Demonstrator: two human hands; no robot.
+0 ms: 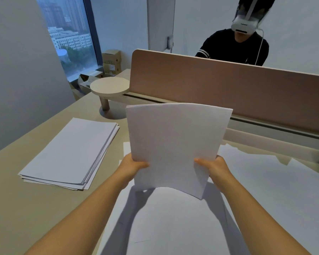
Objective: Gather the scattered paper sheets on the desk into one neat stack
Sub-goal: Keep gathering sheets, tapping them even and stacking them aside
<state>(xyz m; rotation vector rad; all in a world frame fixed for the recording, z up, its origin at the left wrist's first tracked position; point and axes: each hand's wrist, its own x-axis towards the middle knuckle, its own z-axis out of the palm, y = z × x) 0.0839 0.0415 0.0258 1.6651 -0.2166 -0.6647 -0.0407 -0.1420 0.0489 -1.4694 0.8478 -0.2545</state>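
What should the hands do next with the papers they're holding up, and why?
Probably lower the bundle and tap its bottom edge on the desk. Both the left hand and the right hand hold it upright, its sheets look slightly uneven, and loose sheets still lie below.

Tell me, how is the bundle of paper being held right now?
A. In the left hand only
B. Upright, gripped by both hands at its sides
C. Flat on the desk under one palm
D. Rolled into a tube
B: the bundle stands upright above the desk, with the left hand and right hand gripping its lower sides.
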